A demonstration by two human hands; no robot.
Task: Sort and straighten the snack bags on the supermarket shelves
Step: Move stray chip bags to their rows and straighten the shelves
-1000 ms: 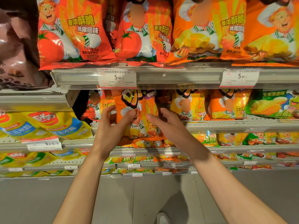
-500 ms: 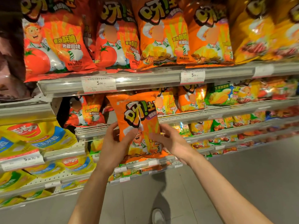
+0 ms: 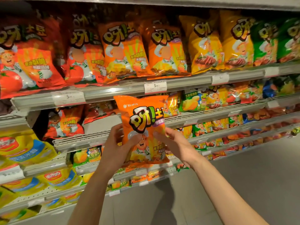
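An orange foil snack bag with a cartoon chef (image 3: pixel 142 127) is held upright in front of the shelves, off any shelf, its top edge just below a white price label (image 3: pixel 155 86) on the grey metal shelf rail (image 3: pixel 113 93). The left hand (image 3: pixel 116 148) grips its left edge, thumb across the front. The right hand (image 3: pixel 177 147) grips its right edge.

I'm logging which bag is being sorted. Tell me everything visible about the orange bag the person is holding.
The orange snack bag is glossy, puffy film with a crimped top edge, a big cartoon-lettered logo and a chef figure below it. It is upright, front toward the camera, held out in front of the shelves. The left hand holds its left edge and the right hand its right edge, both low on the bag.
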